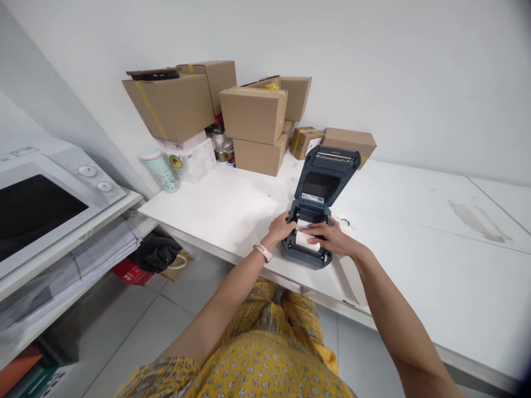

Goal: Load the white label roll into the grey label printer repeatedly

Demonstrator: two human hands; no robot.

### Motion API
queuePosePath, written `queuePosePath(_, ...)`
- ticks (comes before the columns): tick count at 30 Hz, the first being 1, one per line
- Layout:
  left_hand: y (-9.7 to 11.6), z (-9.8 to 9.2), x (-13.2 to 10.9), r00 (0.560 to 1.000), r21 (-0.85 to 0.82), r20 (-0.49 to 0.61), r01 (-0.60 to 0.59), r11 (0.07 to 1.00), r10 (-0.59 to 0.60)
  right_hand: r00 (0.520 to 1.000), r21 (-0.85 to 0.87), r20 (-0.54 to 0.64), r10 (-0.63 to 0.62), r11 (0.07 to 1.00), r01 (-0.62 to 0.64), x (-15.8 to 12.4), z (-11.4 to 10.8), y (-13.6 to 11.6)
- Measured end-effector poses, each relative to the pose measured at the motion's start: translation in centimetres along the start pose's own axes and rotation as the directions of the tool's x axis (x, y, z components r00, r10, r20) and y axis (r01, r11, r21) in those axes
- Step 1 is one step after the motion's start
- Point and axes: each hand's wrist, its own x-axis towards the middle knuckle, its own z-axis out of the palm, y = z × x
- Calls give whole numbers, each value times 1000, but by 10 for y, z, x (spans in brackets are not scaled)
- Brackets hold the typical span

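A dark blue-grey label printer (328,185) stands at the front of the white table with its lid raised. Inside its body lies a white paper roll (307,242). My left hand (280,229) is closed around the left edge of the printer, with the thumb reaching inward by the roll. From the right side, my right hand (334,239) reaches over the printer's rim, its thumb and fingers on the roll. Part of the roll is hidden under those fingers. A pink watch band (264,252) is on my left wrist.
Cardboard boxes (253,115) are stacked against the wall. A mint green tumbler (163,171) stands at the table's left end, beside a white box (194,159). To the left, a microwave (53,193) sits on a shelf unit. A small ring-shaped item (344,222) lies right of the printer.
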Motion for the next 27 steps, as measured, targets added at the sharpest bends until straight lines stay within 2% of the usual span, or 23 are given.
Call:
queuePosePath(6,-1,3,1,1000,36,-3,2,999,-2,1000,-10,-21,-9,1000,9,0,1,1)
queuePosePath(12,-1,3,1,1000,33,-12,21,999,-21,999,100,-48,-2,995,7,-2,2,3)
queuePosePath(23,1,2,0,1000,5,-10,29,1000,-29,995,104,-91,-28,994,37,-8,12,11)
queuePosePath(27,1,2,0,1000,8,-19,22,1000,-22,986,91,-157,-47,994,61,-12,17,9)
